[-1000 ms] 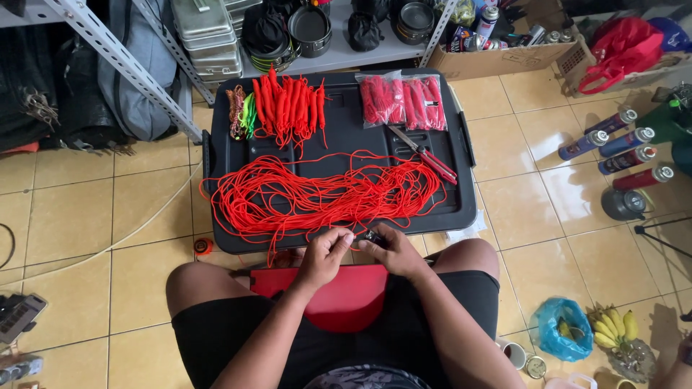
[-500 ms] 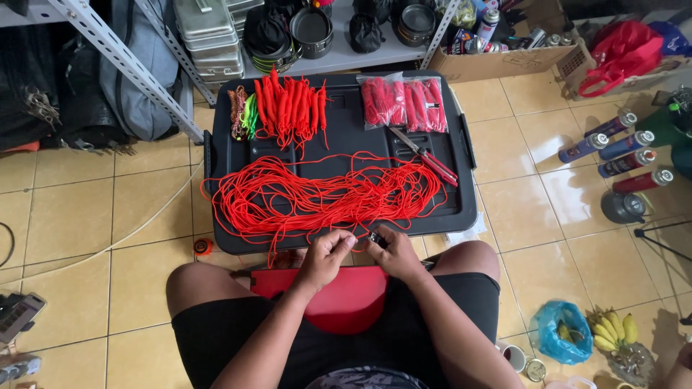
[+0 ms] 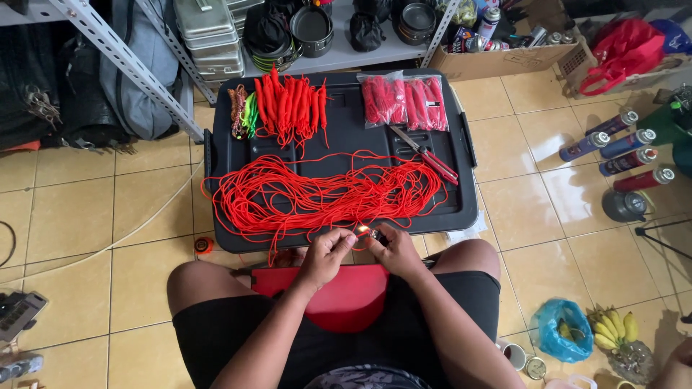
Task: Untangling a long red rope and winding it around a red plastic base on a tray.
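Cord (image 3: 328, 194) end pinched by left hand (image 3: 326, 252); right hand (image 3: 393, 248) seemingly grips lighter (image 3: 373, 234).

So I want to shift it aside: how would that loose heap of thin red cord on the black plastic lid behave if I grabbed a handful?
The loose heap of thin red cord looks floppy, so it would probably sag and trail. Its loops overlap, so it may snag and drag neighbouring strands across the black plastic lid. It seems light.
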